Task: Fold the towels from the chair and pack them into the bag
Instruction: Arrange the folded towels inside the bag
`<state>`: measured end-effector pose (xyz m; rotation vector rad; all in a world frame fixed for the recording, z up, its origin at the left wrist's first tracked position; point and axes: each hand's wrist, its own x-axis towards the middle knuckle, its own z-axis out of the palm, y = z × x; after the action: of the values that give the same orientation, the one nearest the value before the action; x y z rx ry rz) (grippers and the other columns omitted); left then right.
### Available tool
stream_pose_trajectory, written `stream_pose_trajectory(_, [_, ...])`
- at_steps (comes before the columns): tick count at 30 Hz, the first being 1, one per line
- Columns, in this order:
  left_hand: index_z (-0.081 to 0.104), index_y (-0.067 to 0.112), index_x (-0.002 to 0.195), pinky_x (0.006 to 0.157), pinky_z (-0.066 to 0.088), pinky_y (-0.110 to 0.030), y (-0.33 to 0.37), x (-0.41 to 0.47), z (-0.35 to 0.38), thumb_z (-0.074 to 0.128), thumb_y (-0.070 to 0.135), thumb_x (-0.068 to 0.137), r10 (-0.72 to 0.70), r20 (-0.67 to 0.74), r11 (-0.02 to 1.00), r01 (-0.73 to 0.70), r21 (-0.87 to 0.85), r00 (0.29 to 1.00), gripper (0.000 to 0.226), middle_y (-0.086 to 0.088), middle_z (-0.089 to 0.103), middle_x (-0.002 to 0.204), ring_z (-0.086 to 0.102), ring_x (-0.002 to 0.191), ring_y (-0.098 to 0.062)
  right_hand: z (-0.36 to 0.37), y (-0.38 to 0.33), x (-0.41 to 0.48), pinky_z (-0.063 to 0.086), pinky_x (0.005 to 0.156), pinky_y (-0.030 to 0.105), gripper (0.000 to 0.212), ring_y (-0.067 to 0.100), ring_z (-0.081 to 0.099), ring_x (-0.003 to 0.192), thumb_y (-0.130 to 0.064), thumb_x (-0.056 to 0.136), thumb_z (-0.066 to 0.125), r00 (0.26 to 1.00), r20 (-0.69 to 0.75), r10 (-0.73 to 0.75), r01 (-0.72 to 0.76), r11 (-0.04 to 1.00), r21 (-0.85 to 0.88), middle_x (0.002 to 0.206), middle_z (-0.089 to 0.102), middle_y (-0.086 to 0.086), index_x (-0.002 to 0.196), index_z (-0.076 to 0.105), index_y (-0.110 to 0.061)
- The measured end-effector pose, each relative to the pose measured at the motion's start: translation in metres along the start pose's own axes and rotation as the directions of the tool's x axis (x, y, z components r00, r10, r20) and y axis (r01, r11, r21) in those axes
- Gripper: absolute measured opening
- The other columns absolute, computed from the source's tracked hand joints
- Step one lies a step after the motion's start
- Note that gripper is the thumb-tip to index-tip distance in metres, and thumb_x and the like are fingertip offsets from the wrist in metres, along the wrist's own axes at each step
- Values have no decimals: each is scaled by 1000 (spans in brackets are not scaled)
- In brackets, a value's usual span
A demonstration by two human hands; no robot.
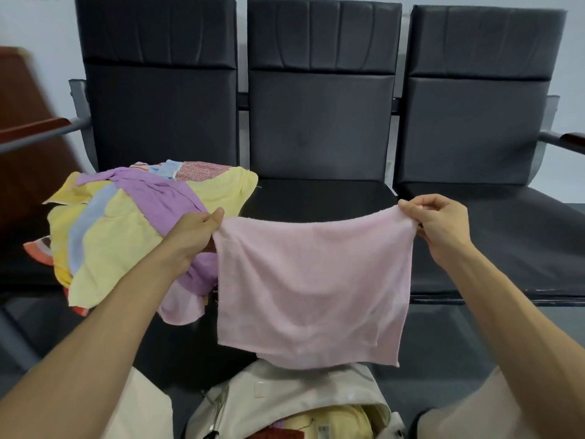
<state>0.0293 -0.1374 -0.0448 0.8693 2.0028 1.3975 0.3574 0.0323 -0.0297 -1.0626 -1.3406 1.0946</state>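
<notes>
both hands (193,231) (441,224) pinching pink towel (311,286) corners, hanging above bag (285,394)

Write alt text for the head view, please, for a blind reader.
The left hand and right hand pinch the top corners of a pink towel, holding it spread before three black chairs. Unfolded towels are piled on the leftmost one; an open beige bag sits below.

No text, brand, number or sign can be read. A small pale tag (323,428) is seen on the yellow towel (348,421) inside the bag (285,394), but its print is too blurred to be made out. A white patch (260,389) is seen on the bag's wall; no characters can be resolved on it.
</notes>
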Motion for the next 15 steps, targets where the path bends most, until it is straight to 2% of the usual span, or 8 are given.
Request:
stream_pose_trajectory(2, [65,1,92,89,52,-37,2,1,4,48,46,98,-24,-51,997,20,-77,998,49,-11,70,95,67,91,-28,2,3,0,49,63,25,10,18,59,75,-3,84,71,1000,17,-5,6,1000,-18,76,63,2,89,66,-10])
stream_pose_trajectory(4, [61,6,81,74,46,-31,4,1,9,47,53,96,-3,-238,999,-8,-46,971,51,-6,63,83,59,78,-21,4,5,-2,49,67,25,19,19,62,83,1,89,62,997,71,-17,21,998,-53,88,69,4,101,69,-12])
stream_pose_trajectory(6, [57,6,68,71,41,-31,5,-1,12,52,50,94,28,-383,997,-51,-52,923,52,-5,57,71,50,69,-17,5,4,-5,52,69,23,31,17,65,86,4,91,54,990,143,-22,36,995,-96,98,71,6,112,69,-15])
stream_pose_trajectory(10, [56,10,62,73,42,-31,3,-2,14,69,40,86,12,-380,986,-74,-148,925,41,-1,50,63,45,67,-14,5,1,-6,54,73,29,41,18,64,92,8,92,49,975,224,-12,38,993,-113,109,69,4,118,68,-16])
stream_pose_trajectory(12, [62,12,72,77,43,-29,3,-1,13,72,38,84,11,-350,986,-69,-155,937,31,1,58,75,49,80,-14,4,0,-5,52,65,27,43,17,62,89,8,90,49,975,222,-6,34,992,-123,110,69,3,118,69,-18])
stream_pose_trajectory(14, [71,18,95,90,43,-28,4,-2,11,74,34,83,19,-313,986,-69,-152,950,20,5,61,106,49,105,-14,4,-1,-6,49,57,23,44,14,61,81,7,88,50,979,204,-9,34,992,-121,104,70,1,117,70,-19])
stream_pose_trajectory(15, [72,21,105,94,42,-29,5,-4,11,75,31,82,23,-286,988,-66,-142,958,25,6,57,115,47,111,-15,3,-2,-6,48,55,22,43,14,61,79,7,87,52,981,191,-16,38,993,-112,101,70,1,115,71,-20])
